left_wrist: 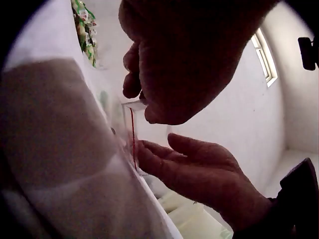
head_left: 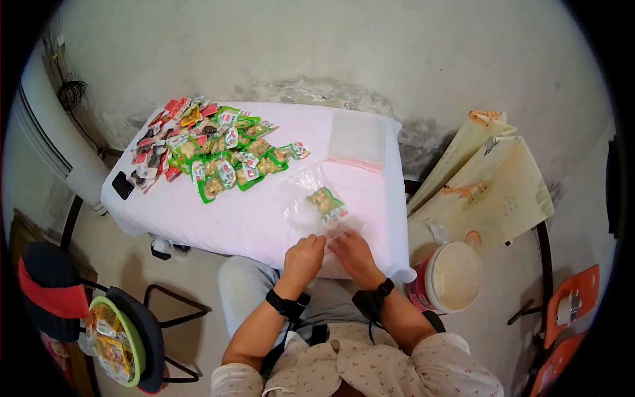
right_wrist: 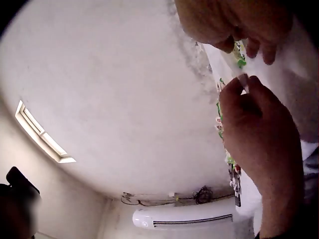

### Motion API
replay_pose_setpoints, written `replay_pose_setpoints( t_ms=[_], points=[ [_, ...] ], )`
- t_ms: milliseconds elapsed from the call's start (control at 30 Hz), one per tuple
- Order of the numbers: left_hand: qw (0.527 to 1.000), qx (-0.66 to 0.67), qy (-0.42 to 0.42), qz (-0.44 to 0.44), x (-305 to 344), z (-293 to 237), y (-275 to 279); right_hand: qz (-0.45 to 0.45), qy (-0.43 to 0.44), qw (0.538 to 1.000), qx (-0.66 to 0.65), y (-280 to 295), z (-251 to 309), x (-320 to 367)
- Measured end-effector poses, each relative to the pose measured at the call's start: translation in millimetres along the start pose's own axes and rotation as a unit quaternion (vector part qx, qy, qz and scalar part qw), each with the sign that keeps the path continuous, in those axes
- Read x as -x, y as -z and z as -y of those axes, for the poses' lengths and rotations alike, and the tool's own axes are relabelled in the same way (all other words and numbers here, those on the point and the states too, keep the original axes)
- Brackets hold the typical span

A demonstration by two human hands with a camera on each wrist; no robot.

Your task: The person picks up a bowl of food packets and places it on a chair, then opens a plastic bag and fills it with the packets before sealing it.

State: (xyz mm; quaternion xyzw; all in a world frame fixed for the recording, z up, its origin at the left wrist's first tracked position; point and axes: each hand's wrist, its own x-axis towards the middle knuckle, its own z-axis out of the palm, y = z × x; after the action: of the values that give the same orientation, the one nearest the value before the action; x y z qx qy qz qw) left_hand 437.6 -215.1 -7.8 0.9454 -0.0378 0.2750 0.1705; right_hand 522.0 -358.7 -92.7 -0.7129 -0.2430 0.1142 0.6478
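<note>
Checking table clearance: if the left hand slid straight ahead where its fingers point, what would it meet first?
The clear zip bag, whose edge the left hand already pinches, then probably the green snack packet inside it, though depth is hard to judge.

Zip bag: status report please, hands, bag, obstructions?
Left hand, right hand both pinch zip bag mouth. One green packet inside. Nothing blocking; packet pile sits apart.

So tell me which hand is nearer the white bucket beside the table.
Right. The right hand pinches the clear bag at the table edge, on the side of the white bucket; the left hand holds the same bag, farther away.
</note>
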Motion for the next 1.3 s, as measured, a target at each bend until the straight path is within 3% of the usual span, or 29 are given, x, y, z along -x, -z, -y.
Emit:
replay_pose_setpoints(
  t_ms=[33, 67, 100, 167, 200, 233, 267, 300, 367, 567, 667, 900, 967, 1000, 1067, 1133, 1300],
  points=[
    [1.0, -0.012, -0.007, -0.003, 1, 1, 0, -0.019, -0.059, 0.984, -0.17, -5, 26, -3],
    [1.0, -0.014, -0.009, -0.005, 0, 1, 0, -0.036, -0.115, 0.935, -0.333, -10, 43, -6],
    [1.0, -0.004, -0.002, -0.005, -1, 1, 1, -0.036, -0.111, 0.935, -0.334, -14, 48, -7],
    [1.0, 0.006, 0.002, -0.008, -3, 0, 0, -0.054, -0.089, 0.976, -0.19, -17, 52, -10],
    [1.0, 0.011, 0.014, -0.007, -3, -1, 0, -0.057, -0.086, 0.977, -0.189, -13, 30, -16],
    [1.0, 0.016, 0.026, -0.004, -2, -3, 0, 0.006, -0.058, 0.937, -0.344, -8, -11, -25],
    [1.0, 0.016, 0.022, -0.005, -1, -4, -1, 0.07, -0.028, 0.869, -0.489, -5, -33, -32],
    [1.0, 0.013, 0.023, 0.004, -1, -3, -2, 0.069, -0.024, 0.869, -0.49, -9, -15, -34],
    [1.0, 0.006, 0.023, 0.01, -1, -1, -4, -0.076, -0.169, 0.777, -0.601, -26, 55, -35],
    [0.999, 0.019, 0.021, -0.018, -2, -1, -1, -0.081, -0.157, 0.822, -0.542, -34, 61, -52],
    [0.999, 0.023, 0.016, -0.02, -2, 0, -2, -0.136, -0.158, 0.81, -0.549, -41, 70, -56],
    [0.999, 0.022, 0.041, -0.026, -2, 4, 1, -0.114, -0.15, 0.833, -0.52, -47, 34, -64],
    [0.998, 0.026, 0.047, -0.03, -2, 5, -1, -0.06, -0.144, 0.847, -0.508, -40, 28, -63],
    [0.998, 0.024, 0.044, -0.026, -2, 5, -1, -0.06, -0.145, 0.847, -0.508, -40, 35, -61],
    [0.999, 0.023, 0.042, -0.021, -2, 6, -3, -0.022, -0.212, 0.8, -0.561, -37, 59, -57],
    [0.997, 0.034, 0.03, -0.06, -3, 7, -5, -0.014, -0.218, 0.797, -0.563, -39, 55, -59],
    [0.998, 0.021, 0.044, -0.041, -3, 5, 0, -0.022, -0.216, 0.815, -0.538, -44, 61, -63]
  ],
)
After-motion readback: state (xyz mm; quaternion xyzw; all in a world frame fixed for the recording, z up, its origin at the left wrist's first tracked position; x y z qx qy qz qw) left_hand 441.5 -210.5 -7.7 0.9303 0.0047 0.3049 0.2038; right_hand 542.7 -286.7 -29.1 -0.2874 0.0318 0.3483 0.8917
